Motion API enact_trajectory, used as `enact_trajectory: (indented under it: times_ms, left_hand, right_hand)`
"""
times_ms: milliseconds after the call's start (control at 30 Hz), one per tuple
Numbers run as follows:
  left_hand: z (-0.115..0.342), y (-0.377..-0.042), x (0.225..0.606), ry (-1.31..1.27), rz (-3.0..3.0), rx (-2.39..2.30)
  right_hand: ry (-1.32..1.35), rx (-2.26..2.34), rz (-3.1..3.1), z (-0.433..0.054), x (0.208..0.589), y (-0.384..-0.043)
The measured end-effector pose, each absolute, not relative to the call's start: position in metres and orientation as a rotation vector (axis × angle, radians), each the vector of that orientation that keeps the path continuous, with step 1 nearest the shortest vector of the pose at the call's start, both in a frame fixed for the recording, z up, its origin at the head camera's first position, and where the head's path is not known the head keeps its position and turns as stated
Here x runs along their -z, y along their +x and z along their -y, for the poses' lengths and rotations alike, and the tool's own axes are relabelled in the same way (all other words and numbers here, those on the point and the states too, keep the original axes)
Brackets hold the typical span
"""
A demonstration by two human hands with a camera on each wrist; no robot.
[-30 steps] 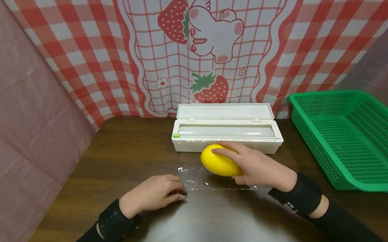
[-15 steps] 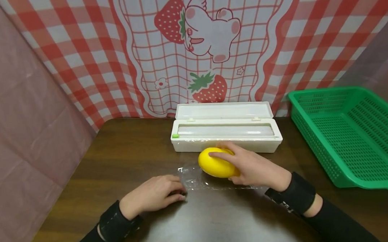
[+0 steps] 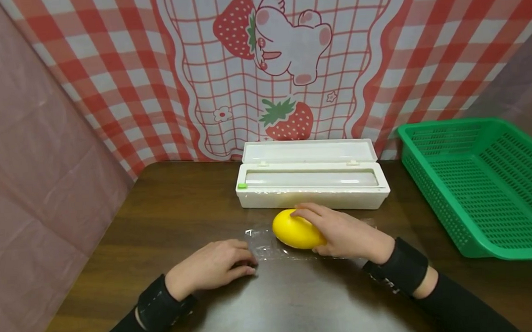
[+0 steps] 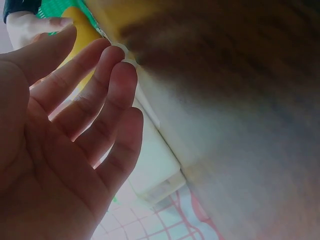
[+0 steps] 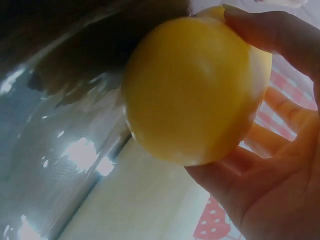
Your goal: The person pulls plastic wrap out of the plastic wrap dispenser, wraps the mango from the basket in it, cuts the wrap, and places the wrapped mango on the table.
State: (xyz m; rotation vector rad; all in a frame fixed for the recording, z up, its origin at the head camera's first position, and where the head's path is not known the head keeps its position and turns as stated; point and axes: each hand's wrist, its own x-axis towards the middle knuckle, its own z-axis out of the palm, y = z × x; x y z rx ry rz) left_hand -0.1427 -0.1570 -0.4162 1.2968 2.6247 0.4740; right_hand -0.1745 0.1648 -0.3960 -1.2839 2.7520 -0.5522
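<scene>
My right hand [image 3: 340, 232] grips a smooth yellow oval fruit [image 3: 295, 230], its exact kind unclear, with the thumb on one side and the fingers on the other. Below the fruit, a sheet of clear plastic wrap [image 3: 262, 245] stretches over the table from the white wrap dispenser [image 3: 312, 199]. In the right wrist view the fruit [image 5: 195, 95] hangs over or touches the shiny film [image 5: 55, 135]; which one I cannot tell. My left hand [image 3: 212, 267] rests on the table at the film's left end, fingers loosely bent, holding nothing.
The dispenser's lid [image 3: 310, 151] stands raised at the back, showing the roll inside; a small green slider [image 3: 242, 186] sits at its left end. A green mesh basket [image 3: 432, 198] stands on the right. Behind hangs a checked strawberry cloth [image 3: 124, 93].
My right hand has moved the fruit down and slightly left, nearer the film and away from the dispenser. The left hand has stayed in place.
</scene>
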Motion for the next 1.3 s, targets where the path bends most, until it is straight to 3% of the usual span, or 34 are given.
enact_trajectory:
  times_ms: [833, 1300]
  left_hand:
    - [0.162, -0.149, 0.415, 0.992, -2.805, -0.4]
    - [0.144, -0.148, 0.421, 0.948, -2.914, -0.364]
  right_hand:
    - [-1.212, 0.615, -2.667, -0.171, 0.395, -0.182]
    - [-1.221, 0.599, -2.678, -0.171, 0.398, -0.183]
